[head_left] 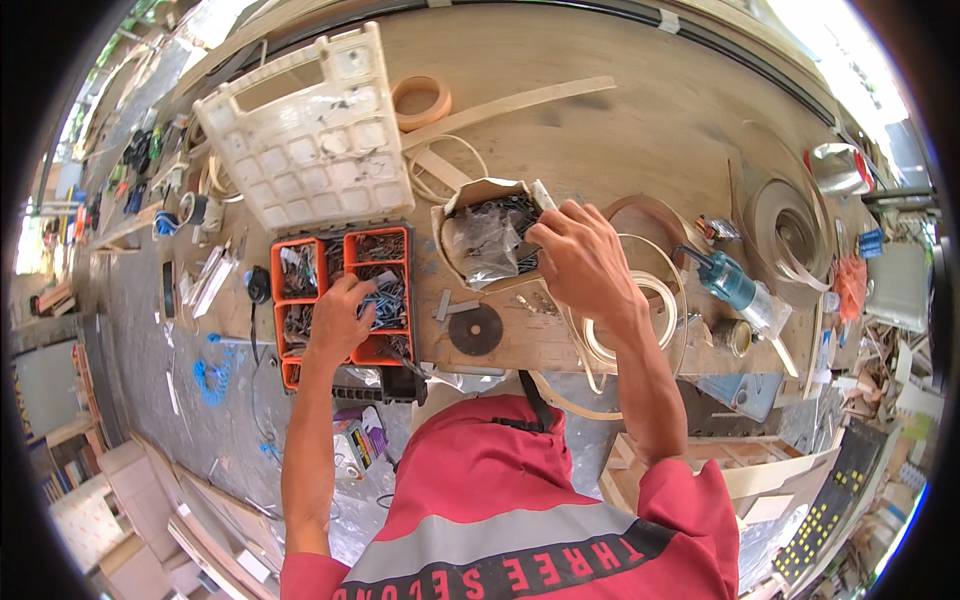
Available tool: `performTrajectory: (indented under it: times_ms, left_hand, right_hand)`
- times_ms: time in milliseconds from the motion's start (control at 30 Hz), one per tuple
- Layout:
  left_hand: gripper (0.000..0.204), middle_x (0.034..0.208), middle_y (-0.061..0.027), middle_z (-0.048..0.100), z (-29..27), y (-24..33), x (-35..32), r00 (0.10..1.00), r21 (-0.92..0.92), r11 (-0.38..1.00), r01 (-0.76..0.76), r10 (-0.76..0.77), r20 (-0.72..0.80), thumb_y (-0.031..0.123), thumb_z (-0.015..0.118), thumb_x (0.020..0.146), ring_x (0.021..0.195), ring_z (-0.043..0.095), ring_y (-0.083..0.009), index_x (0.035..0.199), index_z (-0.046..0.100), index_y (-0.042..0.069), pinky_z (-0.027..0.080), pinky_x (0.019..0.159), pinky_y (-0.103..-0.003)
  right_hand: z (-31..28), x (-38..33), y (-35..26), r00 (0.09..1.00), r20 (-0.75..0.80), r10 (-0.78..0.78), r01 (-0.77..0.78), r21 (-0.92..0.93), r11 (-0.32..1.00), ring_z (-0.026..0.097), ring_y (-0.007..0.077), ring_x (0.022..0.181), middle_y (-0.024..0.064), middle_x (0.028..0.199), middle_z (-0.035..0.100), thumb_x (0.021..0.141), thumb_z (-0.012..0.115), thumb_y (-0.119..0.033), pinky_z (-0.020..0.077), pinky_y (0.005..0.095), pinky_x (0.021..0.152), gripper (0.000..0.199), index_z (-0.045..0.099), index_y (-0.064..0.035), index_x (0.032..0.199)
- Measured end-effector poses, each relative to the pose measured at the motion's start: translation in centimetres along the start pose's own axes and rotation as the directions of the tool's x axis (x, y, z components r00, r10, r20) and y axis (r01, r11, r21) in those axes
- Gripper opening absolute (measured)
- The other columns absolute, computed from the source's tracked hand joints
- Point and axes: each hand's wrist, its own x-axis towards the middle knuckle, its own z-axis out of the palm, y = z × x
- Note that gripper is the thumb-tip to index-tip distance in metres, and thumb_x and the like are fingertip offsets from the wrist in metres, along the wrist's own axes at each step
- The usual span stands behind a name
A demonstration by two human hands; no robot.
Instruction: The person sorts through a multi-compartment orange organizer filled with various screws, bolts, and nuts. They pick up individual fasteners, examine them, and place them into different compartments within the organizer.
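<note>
My left hand (341, 322) reaches into a black organizer case (404, 383) with orange compartments (299, 242). Its fingers are curled down among loose screws, and whatever they pinch is hidden. Dark and bluish screws (388, 306) fill the compartments. The case's scuffed whitish lid (315, 135) stands raised behind it. My right hand (588, 255) is closed over the right wall of an open cardboard box (446, 262), fingertips just inside the rim. In that box lie a clear plastic bag (486, 243) and dark screws (520, 215).
A black cutting disc (475, 330) and small metal strips (456, 306) lie between case and box. Coils of edge banding (650, 318), a teal power tool (727, 278) and a tin can (733, 337) stand on the right. A tape roll (421, 103) sits behind.
</note>
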Motion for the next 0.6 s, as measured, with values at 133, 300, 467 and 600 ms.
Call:
performTrajectory:
  times_ms: [133, 300, 467, 600]
  left_hand:
    - [0.029, 0.097, -0.0144, 0.064, 0.3, 0.0, -1.6, 0.968, -0.174, 0.977, 0.122, -0.156, -0.196, 0.008, 0.076, 0.088, 0.086, 0.068, -0.0312, 0.116, 0.072, 0.0, 0.055, 0.079, -0.042]
    - [0.026, 0.092, -0.0112, 0.066, 2.0, 1.1, -4.0, 0.903, -0.466, 0.861, 0.202, -0.348, -0.252, 0.006, 0.077, 0.089, 0.079, 0.064, -0.0215, 0.113, 0.072, -0.003, 0.052, 0.074, -0.035]
    - [0.02, 0.091, -0.005, 0.067, 2.4, 1.6, -6.8, 0.816, -0.538, 0.807, 0.244, -0.47, -0.336, 0.01, 0.076, 0.094, 0.079, 0.061, -0.0132, 0.111, 0.075, 0.0, 0.048, 0.071, -0.029]
    - [0.017, 0.089, -0.0028, 0.067, 2.7, 0.5, -9.3, 0.761, -0.583, 0.774, 0.248, -0.528, -0.377, 0.011, 0.075, 0.096, 0.078, 0.06, -0.0112, 0.11, 0.075, 0.001, 0.047, 0.069, -0.027]
  right_hand:
    - [2.5, 2.4, -0.4, 0.993, 0.103, -0.054, 0.072, -0.186, 0.98, 0.069, 0.0249, 0.101, 0.011, 0.092, 0.074, 0.077, 0.077, -0.011, 0.0473, 0.0396, 0.092, 0.015, 0.071, -0.0046, 0.089]
    - [6.1, 5.3, 0.7, 0.998, 0.021, 0.055, -0.048, -0.273, 0.961, 0.071, 0.0299, 0.059, 0.011, 0.061, 0.07, 0.091, 0.076, -0.035, 0.0528, 0.0426, 0.071, 0.034, 0.072, -0.0088, 0.069]
    - [6.3, 6.5, 0.7, 0.971, 0.026, 0.237, -0.224, -0.242, 0.944, 0.072, 0.0334, 0.06, 0.0163, 0.063, 0.07, 0.101, 0.067, -0.041, 0.0553, 0.0451, 0.063, 0.049, 0.076, -0.0064, 0.068]
    - [5.1, 6.0, 0.8, 0.96, 0.082, 0.268, -0.255, -0.138, 0.957, 0.071, 0.0384, 0.064, 0.0193, 0.066, 0.069, 0.101, 0.066, -0.044, 0.055, 0.0488, 0.066, 0.051, 0.077, -0.0037, 0.072]
